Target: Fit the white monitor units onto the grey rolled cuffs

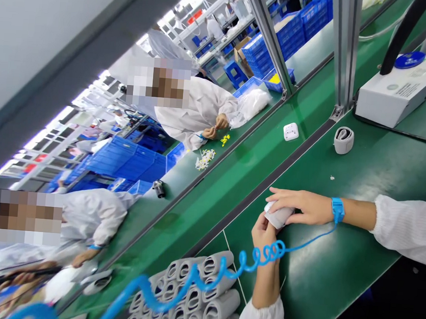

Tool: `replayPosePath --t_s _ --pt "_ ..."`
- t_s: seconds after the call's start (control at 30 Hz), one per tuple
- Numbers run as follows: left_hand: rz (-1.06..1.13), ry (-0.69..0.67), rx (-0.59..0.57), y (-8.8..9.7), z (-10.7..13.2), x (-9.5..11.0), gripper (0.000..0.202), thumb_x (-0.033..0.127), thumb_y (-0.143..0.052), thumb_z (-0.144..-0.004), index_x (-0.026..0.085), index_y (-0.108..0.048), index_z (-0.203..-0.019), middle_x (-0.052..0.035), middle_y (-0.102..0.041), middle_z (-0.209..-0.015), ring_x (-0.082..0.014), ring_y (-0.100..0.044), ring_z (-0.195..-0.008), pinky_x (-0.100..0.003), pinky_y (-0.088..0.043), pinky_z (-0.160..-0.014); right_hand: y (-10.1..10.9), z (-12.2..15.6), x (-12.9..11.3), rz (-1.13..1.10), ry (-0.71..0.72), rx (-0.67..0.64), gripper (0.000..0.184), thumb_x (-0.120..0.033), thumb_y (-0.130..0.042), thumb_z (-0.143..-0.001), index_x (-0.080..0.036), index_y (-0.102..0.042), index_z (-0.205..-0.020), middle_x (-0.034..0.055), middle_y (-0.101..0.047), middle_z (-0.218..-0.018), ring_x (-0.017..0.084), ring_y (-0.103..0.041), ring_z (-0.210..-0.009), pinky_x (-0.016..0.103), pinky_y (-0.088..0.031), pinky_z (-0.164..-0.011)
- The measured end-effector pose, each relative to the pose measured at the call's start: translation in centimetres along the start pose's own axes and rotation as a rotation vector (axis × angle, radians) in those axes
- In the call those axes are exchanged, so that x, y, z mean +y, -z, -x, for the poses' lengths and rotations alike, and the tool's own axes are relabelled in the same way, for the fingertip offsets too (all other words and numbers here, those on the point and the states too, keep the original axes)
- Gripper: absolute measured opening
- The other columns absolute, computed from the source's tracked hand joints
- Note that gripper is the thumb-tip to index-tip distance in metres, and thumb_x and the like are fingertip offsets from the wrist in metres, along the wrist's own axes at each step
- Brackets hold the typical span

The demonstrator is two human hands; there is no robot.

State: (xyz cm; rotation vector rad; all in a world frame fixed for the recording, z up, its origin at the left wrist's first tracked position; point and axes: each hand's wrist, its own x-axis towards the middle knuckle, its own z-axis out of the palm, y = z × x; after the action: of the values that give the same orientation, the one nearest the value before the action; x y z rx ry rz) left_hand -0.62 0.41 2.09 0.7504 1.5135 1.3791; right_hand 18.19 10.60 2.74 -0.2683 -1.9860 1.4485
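A short grey-white fabric roll [277, 215] sits between my two hands on the green bench mat [339, 248]. My right hand [301, 207] comes in from the right, with its fingers curled over the top of the roll. My left hand [264, 232] rises from the bottom of the view and pinches the roll's lower end, hiding part of it. A blue wrist strap [338, 209] circles my right wrist. Its coiled blue cord [260, 254] runs past my left wrist towards the lower left.
Several matching grey rolls [183, 295] lie stacked at the lower left. Another roll [343, 140] stands on the mat beyond my hands, near a white square device [291, 131]. A white benchtop machine [403, 91] stands upper right. Across a green conveyor, co-workers in white sit handling small parts.
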Motion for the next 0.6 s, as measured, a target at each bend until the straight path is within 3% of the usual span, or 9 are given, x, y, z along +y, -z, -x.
replayPosePath --t_s 0.1,0.17,0.27,0.37,0.6 --pt "0.052 0.014 0.014 0.1 -0.2 0.3 0.043 0.042 -0.095 -0.072 0.018 -0.085 -0.107 -0.0082 -0.084 -0.104 -0.0238 -0.080 -0.094 -0.032 -0.065 -0.082 0.2 -0.3 -0.4 -0.191 -0.077 0.100 0.045 -0.038 -0.079 -0.101 -0.029 -0.075 -0.145 0.0078 -0.062 -0.166 0.033 -0.043 -0.166 0.054 -0.035 -0.135" --pt "0.078 0.028 0.029 0.2 -0.3 0.6 0.044 0.041 -0.096 -0.067 0.018 -0.085 -0.103 -0.0080 -0.084 -0.101 -0.0227 -0.080 -0.088 -0.031 -0.065 -0.079 0.4 -0.6 -0.4 -0.321 -0.160 0.176 0.043 -0.046 -0.070 -0.107 -0.026 -0.075 -0.146 0.0091 -0.068 -0.158 0.031 -0.057 -0.154 0.051 -0.044 -0.129" --pt "0.095 0.039 -0.001 0.3 -0.5 1.0 0.048 0.042 -0.098 -0.065 0.017 -0.085 -0.104 -0.0098 -0.085 -0.101 -0.0244 -0.080 -0.086 -0.034 -0.066 -0.078 0.7 -0.8 0.0 -0.471 -0.322 0.168 0.046 -0.052 -0.074 -0.103 -0.023 -0.079 -0.139 0.0099 -0.078 -0.136 0.028 -0.073 -0.126 0.042 -0.064 -0.103" --pt "0.092 0.043 -0.055 0.3 -0.6 1.2 0.051 0.046 -0.097 -0.068 0.017 -0.085 -0.109 -0.0114 -0.085 -0.102 -0.0280 -0.082 -0.091 -0.037 -0.067 -0.080 0.6 -0.9 0.4 -0.552 -0.415 0.118 0.050 -0.051 -0.084 -0.095 -0.023 -0.079 -0.137 0.0080 -0.080 -0.122 0.023 -0.076 -0.104 0.031 -0.067 -0.082" --pt "0.064 0.040 -0.091 0.8 -0.8 0.6 0.052 0.038 -0.101 -0.066 0.017 -0.086 -0.111 -0.0102 -0.085 -0.105 -0.0234 -0.080 -0.088 -0.030 -0.065 -0.077 0.8 -1.0 1.3 -0.698 -0.516 0.093 0.056 -0.036 -0.091 -0.086 -0.022 -0.075 -0.138 0.0057 -0.083 -0.110 0.018 -0.078 -0.092 0.027 -0.066 -0.079"
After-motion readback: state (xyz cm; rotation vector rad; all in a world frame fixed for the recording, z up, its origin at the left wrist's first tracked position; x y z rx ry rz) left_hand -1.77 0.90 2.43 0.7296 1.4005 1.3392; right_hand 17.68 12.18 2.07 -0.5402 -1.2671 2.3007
